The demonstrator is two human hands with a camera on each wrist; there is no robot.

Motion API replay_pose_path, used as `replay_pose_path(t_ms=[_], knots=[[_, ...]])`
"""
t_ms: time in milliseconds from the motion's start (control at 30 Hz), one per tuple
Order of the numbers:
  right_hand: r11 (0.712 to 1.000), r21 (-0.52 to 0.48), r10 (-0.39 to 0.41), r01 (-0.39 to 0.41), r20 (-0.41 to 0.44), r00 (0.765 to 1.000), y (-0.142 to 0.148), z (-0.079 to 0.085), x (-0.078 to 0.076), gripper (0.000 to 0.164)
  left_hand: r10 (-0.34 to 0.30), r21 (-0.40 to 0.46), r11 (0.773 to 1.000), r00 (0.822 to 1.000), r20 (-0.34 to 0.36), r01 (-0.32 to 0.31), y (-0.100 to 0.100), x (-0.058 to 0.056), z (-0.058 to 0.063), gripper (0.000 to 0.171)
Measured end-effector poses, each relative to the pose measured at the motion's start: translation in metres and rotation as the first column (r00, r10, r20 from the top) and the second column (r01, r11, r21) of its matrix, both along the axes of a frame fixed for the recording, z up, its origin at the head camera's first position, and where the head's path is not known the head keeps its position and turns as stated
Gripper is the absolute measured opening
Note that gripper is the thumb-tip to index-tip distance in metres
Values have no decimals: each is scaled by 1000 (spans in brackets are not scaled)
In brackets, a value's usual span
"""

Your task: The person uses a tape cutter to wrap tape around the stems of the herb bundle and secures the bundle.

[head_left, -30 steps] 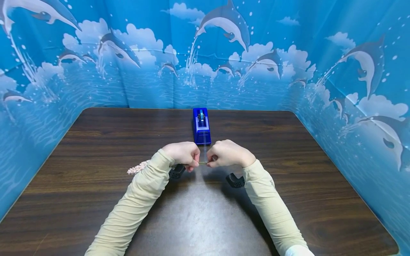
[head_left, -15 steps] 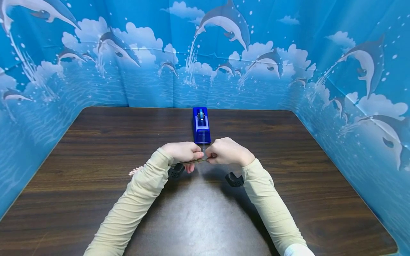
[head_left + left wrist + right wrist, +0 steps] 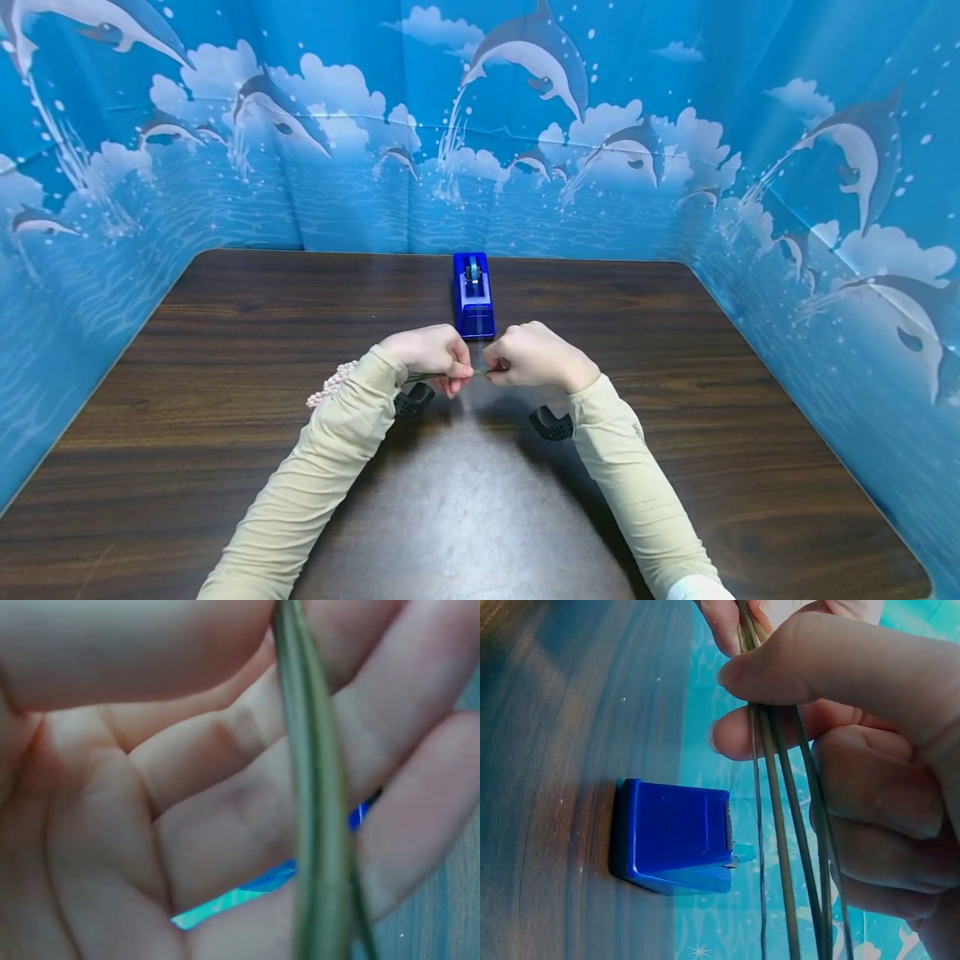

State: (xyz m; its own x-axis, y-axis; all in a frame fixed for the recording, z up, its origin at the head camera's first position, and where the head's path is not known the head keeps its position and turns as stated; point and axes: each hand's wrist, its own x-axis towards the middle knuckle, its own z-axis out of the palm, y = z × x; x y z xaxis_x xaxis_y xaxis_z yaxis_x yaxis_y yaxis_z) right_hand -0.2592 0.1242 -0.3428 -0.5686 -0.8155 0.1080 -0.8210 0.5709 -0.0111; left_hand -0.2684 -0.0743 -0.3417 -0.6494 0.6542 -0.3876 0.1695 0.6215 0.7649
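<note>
In the head view a bunch of thin green stems [image 3: 422,377] runs across between the two hands, with pale pink flower heads [image 3: 332,385] past the left forearm. The left hand [image 3: 433,354] pinches the stems under its thumb, other fingers loosely bent behind them in the left wrist view. Close beside it the right hand [image 3: 536,358] pinches the same stems [image 3: 781,795] between thumb and forefinger; their ends fan out below it in the right wrist view. A blue tape dispenser [image 3: 474,296] stands just beyond the hands. A faint clear strip of tape [image 3: 481,354] stretches from it toward the stems.
The dark wood-grain table [image 3: 225,333] reaches back to a blue curtain [image 3: 337,200] printed with dolphins, which wraps the back and sides. Black wrist devices [image 3: 551,423] sit under both wrists.
The left fingers straighten along the stems half a second ago, then curl back now. The flower heads shift and turn with the stems. The right hand stays nearly in place.
</note>
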Motion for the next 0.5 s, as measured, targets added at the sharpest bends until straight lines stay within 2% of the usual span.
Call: replay_pose_path(t_ms=[200, 500], knots=[[999, 3, -35, 35, 22, 999, 0, 0, 0, 25, 16, 12, 1000, 999, -52, -15, 0, -2, -3, 18], [999, -3, -44, 44, 24, 999, 1, -7, -6, 24, 55, -24, 998, 996, -75, -57, 1, -3, -3, 15]])
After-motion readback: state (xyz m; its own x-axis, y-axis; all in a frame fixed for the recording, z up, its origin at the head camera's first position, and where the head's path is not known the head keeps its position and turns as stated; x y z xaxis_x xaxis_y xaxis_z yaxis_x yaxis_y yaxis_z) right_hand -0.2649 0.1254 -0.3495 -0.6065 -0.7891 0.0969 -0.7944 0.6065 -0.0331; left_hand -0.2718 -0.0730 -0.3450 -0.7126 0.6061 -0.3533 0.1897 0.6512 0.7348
